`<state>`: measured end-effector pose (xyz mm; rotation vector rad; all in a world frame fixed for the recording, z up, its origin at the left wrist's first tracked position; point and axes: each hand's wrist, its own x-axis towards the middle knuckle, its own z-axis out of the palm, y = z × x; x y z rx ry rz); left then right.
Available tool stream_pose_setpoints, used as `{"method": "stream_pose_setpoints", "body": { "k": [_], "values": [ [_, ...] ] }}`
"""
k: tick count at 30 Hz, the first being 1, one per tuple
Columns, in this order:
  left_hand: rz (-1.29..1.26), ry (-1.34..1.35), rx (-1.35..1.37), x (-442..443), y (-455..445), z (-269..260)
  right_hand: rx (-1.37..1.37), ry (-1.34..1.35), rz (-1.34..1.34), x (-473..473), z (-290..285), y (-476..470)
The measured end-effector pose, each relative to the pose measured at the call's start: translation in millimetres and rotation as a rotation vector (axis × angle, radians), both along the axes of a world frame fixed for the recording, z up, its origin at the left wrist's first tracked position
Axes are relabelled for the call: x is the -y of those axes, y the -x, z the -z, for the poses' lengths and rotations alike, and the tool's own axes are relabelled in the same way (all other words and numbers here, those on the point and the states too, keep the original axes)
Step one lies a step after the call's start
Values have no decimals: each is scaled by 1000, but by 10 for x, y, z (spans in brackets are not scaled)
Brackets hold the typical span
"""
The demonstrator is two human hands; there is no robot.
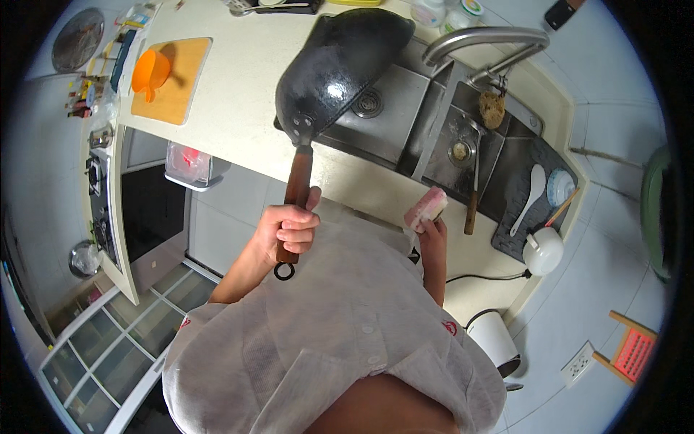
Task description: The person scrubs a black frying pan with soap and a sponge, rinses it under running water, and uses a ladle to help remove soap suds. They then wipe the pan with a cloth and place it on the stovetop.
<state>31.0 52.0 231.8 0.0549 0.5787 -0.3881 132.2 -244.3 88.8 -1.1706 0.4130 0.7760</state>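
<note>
My left hand (290,228) grips the wooden handle of a black wok (336,70). The wok is tilted, its dark underside showing, over the left part of the double sink (393,103) and the counter beside it. Its inside is hidden. My right hand (431,230) holds a pink and white sponge (426,209) near the counter's front edge, apart from the wok. A long-handled utensil with a wooden grip (471,211) leans in the right basin, its grip end over the counter.
The steel faucet (488,35) arches behind the sink, with a scrubber (492,109) hanging below it. On a dark mat (507,230) at the right lie a white spoon (528,198) and a bowl (560,187). An orange ladle (150,70) rests on a cutting board (181,92) at the left.
</note>
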Motion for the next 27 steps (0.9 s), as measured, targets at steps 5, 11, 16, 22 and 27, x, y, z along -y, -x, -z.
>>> {"method": "stream_pose_setpoints", "body": {
  "k": [5, 11, 16, 22, 27],
  "values": [
    [-96, 131, 33, 104, 117, 4, 20, -21, -53, 9, -34, -78],
    [-10, -26, -26, 108, 248, -190, 10, -32, -61, -19, 123, -98],
    [32, -172, -24, 87, 295, -269, -6, -42, -94, -145, 159, -62],
    [53, -311, -23, 84, 223, -170, -38, 5, -136, -159, 47, -58],
    [77, -410, 3, 78, 213, -180, 4, -38, -90, -92, 93, -153]
  ]
}}
